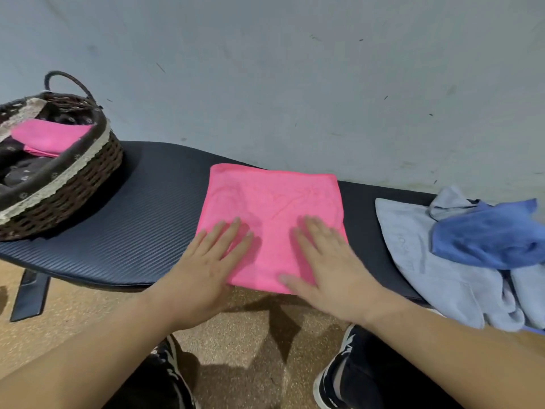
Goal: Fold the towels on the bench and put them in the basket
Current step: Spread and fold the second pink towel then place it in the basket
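- since both palms lie flat with fingers spread and hold nothing, the left grip (206,265) and right grip (330,265) only press down on the near half of the pink towel (274,199); a sideways rub could drag and wrinkle it rather than smooth it.
- the towel's near edge lies at the front lip of the dark padded worktop (132,231), above the speckled floor (250,320); a pull toward the body could tip it off.
- it lies square and flat, probably one fold short; lifting a single corner would skew the halves.
- to the right, a dark blue towel (486,234) lies crumpled on a pale grey-blue cloth (413,249) that hangs over the front edge; a brushing right forearm could pull both down.
- farther left, the wicker basket (73,178) sits at the worktop's end with a folded pink towel (47,135) inside; a loosely carried towel may fall open on the way there.
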### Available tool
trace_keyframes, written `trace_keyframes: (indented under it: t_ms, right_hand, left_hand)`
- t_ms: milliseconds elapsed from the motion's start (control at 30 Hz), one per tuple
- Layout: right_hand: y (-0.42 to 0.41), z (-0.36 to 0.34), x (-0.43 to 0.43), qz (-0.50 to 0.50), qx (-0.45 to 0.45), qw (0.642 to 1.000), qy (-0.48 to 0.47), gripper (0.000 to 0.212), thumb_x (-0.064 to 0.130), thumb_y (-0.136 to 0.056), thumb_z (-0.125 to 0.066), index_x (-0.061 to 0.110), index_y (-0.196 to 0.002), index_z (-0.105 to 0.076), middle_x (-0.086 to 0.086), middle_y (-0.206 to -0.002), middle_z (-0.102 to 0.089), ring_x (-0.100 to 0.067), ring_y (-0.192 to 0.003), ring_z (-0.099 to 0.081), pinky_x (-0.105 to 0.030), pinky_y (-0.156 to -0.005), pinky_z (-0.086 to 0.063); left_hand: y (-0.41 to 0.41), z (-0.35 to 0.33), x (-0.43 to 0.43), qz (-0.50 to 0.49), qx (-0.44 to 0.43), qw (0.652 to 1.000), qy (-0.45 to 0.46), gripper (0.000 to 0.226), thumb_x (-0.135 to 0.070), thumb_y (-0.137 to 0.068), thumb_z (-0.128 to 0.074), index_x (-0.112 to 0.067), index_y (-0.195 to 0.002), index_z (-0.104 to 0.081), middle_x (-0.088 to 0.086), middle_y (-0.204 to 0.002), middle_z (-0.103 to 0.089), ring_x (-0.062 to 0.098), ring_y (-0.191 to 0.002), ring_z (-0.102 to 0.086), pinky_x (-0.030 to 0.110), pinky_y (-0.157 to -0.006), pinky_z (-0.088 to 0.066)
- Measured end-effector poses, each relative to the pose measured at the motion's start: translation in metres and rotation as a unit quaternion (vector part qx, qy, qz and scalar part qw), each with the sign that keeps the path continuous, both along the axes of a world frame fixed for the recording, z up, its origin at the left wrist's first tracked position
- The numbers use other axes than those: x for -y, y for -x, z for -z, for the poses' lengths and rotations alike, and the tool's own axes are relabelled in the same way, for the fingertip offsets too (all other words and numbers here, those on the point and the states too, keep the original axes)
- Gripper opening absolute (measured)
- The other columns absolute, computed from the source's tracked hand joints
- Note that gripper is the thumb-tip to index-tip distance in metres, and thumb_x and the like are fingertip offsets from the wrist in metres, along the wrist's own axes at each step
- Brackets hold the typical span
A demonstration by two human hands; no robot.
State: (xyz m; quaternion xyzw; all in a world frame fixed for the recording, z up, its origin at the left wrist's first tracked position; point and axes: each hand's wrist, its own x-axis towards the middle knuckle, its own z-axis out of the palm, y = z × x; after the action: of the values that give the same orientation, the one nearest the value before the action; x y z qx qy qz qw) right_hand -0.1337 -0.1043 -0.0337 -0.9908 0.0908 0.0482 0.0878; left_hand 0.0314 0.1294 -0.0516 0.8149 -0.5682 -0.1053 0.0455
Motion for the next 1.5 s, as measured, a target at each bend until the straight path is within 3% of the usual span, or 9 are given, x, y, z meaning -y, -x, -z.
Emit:
trace_keyframes:
  t_ms: [233, 367, 500, 600, 900, 1033, 1133, 1300, 1500]
  right_hand:
    - [0.013, 0.001, -0.014, -0.033, 0.032, 0.999, 0.001, 0.07, 0.023, -0.083, -0.075, 0.017, -0.148, -0.051, -0.01, -0.15, -0.049, -0.031, -0.135, -0.054, -0.046, -0.097, -0.058]
    - [0.013, -0.018, 0.021, 0.057, 0.032, 0.996, -0.063, 0.059, 0.013, -0.077, -0.054, 0.033, -0.131, -0.068, 0.012, -0.138, -0.063, -0.018, -0.126, -0.06, -0.038, -0.098, -0.056]
    - [0.01, -0.032, 0.042, 0.174, 0.047, 0.967, -0.183, 0.038, 0.01, -0.071, -0.049, 0.027, -0.085, -0.08, 0.0, -0.075, -0.075, -0.024, -0.074, -0.067, -0.033, -0.067, -0.055]
    - [0.005, -0.047, 0.052, 0.222, 0.045, 0.937, -0.266, 0.029, -0.002, -0.076, -0.053, 0.013, -0.072, -0.077, -0.012, -0.063, -0.067, -0.017, -0.058, -0.057, -0.035, -0.056, -0.047]
    - [0.001, -0.05, 0.073, 0.358, 0.099, 0.793, -0.482, 0.014, 0.009, -0.093, -0.061, 0.0, -0.088, -0.071, -0.011, -0.066, -0.052, -0.023, -0.052, -0.052, -0.029, -0.045, -0.043]
    - [-0.004, -0.042, 0.083, 0.383, 0.171, 0.695, -0.584, 0.043, 0.021, -0.071, -0.071, -0.011, -0.1, -0.07, -0.017, -0.088, -0.069, -0.029, -0.08, -0.063, -0.039, -0.074, -0.047]
    - [-0.011, -0.043, 0.087, 0.383, 0.16, 0.619, -0.667, 0.021, 0.009, -0.092, -0.055, -0.003, -0.099, -0.071, -0.015, -0.086, -0.075, -0.024, -0.072, -0.072, -0.036, -0.071, -0.058]
    - [-0.017, -0.031, 0.098, 0.377, 0.028, 0.691, -0.616, 0.027, 0.018, -0.106, -0.047, 0.009, -0.113, -0.071, -0.01, -0.088, -0.075, -0.024, -0.071, -0.07, -0.036, -0.064, -0.054]
    - [-0.024, -0.029, 0.1, 0.356, -0.033, 0.765, -0.535, 0.021, 0.018, -0.102, -0.058, 0.016, -0.108, -0.077, -0.008, -0.083, -0.074, -0.022, -0.067, -0.068, -0.036, -0.056, -0.058]
  left_hand:
    - [-0.013, -0.032, 0.001, -0.045, 0.012, 0.997, 0.059, 0.071, -0.026, -0.086, -0.028, -0.009, -0.15, -0.052, 0.015, -0.152, -0.053, 0.033, -0.143, -0.048, 0.043, -0.121, -0.037]
    - [-0.025, -0.055, -0.003, -0.108, -0.021, 0.989, 0.095, 0.059, -0.018, -0.078, -0.038, -0.028, -0.123, -0.074, -0.006, -0.123, -0.073, 0.021, -0.12, -0.065, 0.038, -0.102, -0.054]
    - [-0.037, -0.072, -0.004, -0.214, -0.108, 0.964, 0.114, 0.027, -0.012, -0.085, -0.055, -0.029, -0.088, -0.076, -0.009, -0.077, -0.074, 0.009, -0.074, -0.066, 0.032, -0.066, -0.053]
    - [-0.038, -0.078, -0.001, -0.273, -0.207, 0.926, 0.157, 0.034, 0.0, -0.085, -0.059, -0.028, -0.084, -0.077, -0.009, -0.074, -0.074, 0.009, -0.07, -0.066, 0.031, -0.066, -0.052]
    - [-0.05, -0.071, 0.001, -0.287, -0.369, 0.855, 0.224, 0.023, -0.009, -0.1, -0.062, -0.027, -0.097, -0.076, 0.008, -0.09, -0.077, 0.022, -0.086, -0.068, 0.04, -0.081, -0.051]
    - [-0.054, -0.074, 0.013, -0.298, -0.418, 0.819, 0.257, 0.024, -0.007, -0.102, -0.058, -0.022, -0.102, -0.078, 0.008, -0.099, -0.078, 0.019, -0.093, -0.071, 0.036, -0.083, -0.055]
    - [-0.061, -0.075, 0.026, -0.296, -0.438, 0.804, 0.272, 0.028, -0.012, -0.105, -0.055, -0.028, -0.111, -0.077, 0.0, -0.108, -0.079, 0.021, -0.105, -0.073, 0.043, -0.092, -0.057]
    - [-0.071, -0.053, 0.049, -0.332, -0.398, 0.826, 0.221, 0.02, -0.023, -0.105, -0.055, -0.03, -0.107, -0.073, -0.004, -0.102, -0.078, 0.022, -0.1, -0.073, 0.048, -0.093, -0.058]
    - [-0.065, -0.031, 0.057, -0.345, -0.273, 0.895, 0.077, 0.027, -0.027, -0.093, -0.064, -0.001, -0.087, -0.06, 0.0, -0.067, -0.055, 0.018, -0.06, -0.049, 0.035, -0.054, -0.041]
